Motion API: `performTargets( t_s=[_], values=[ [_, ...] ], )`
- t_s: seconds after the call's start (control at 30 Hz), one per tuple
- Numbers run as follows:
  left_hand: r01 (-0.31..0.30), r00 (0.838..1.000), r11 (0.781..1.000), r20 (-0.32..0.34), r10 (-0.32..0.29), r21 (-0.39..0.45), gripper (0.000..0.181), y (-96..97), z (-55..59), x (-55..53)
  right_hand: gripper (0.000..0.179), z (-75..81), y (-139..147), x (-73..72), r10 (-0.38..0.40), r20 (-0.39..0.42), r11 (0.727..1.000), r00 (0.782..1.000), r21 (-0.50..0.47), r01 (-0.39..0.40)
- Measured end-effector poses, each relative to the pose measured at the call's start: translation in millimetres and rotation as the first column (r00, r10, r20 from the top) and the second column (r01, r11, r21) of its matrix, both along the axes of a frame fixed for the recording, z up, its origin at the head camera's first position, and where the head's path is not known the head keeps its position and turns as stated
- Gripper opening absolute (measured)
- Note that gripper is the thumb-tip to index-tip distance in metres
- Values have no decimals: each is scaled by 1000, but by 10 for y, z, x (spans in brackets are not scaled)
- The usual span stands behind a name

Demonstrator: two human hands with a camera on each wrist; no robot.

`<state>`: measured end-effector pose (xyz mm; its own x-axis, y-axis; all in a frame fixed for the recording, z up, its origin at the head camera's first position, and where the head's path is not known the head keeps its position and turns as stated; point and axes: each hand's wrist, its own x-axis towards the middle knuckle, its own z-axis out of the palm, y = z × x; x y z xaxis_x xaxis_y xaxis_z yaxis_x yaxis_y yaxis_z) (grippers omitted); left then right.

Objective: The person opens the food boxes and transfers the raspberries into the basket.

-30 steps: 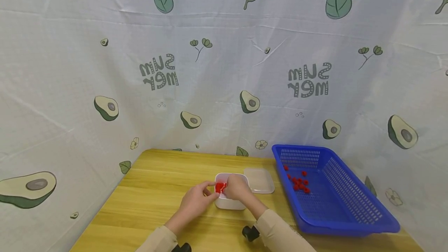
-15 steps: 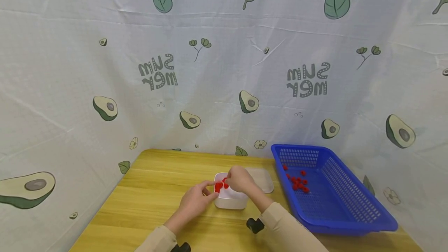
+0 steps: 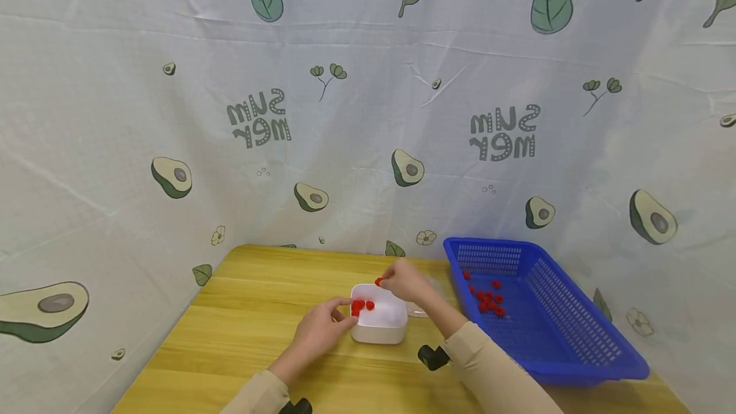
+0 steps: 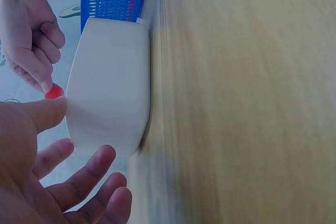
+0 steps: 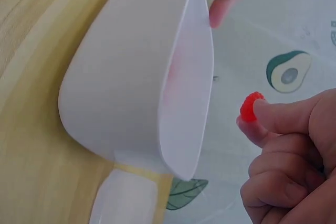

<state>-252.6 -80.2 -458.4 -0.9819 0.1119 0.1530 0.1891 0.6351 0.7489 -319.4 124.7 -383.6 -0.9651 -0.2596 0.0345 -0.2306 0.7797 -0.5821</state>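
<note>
A white plastic box [image 3: 378, 335] stands on the table, with a few red raspberries [image 3: 357, 306] at the left side inside it. My left hand [image 3: 321, 332] holds the box at its left end, thumb and forefinger at the rim and the other fingers spread loosely beside the wall. Above the far rim, my right hand [image 3: 407, 282] pinches one raspberry [image 5: 250, 107] between thumb and forefinger, its remaining fingers curled in. From the left wrist view, the box's outer wall [image 4: 110, 82] hides what lies inside.
A clear lid [image 3: 418, 311] lies right behind the box, partly covered by my right hand and forearm. On the right stands a blue slotted basket [image 3: 552, 337] holding several more raspberries [image 3: 485, 301]. A patterned cloth [image 3: 356, 145] hangs behind the wooden table [image 3: 230, 337].
My right hand has risen out of the box and moved back and to the right with a raspberry pinched in it. My left hand has stayed at the box.
</note>
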Motion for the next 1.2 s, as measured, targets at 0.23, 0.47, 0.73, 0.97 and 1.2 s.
performTargets(
  t_s=[0.23,0.47,0.73,0.97,1.2],
  values=[
    [0,1000,1000,2,0,-2,42,0,12,6,13,129,155,-1,-41,9,999,999,-22,41],
    [-6,1000,1000,10,6,-7,43,6,18,8,17,270,386,-15,-59,-9,998,998,-24,58],
    [-13,999,1000,35,13,-4,43,16,34,16,19,336,674,-61,-89,-25,996,996,-18,89],
    [-9,1000,1000,23,9,-6,43,17,29,24,27,385,951,-83,-121,-44,993,992,8,122],
    [-5,1000,1000,29,5,-2,43,13,36,22,27,383,1265,-98,-139,-40,990,989,24,140]
  ],
)
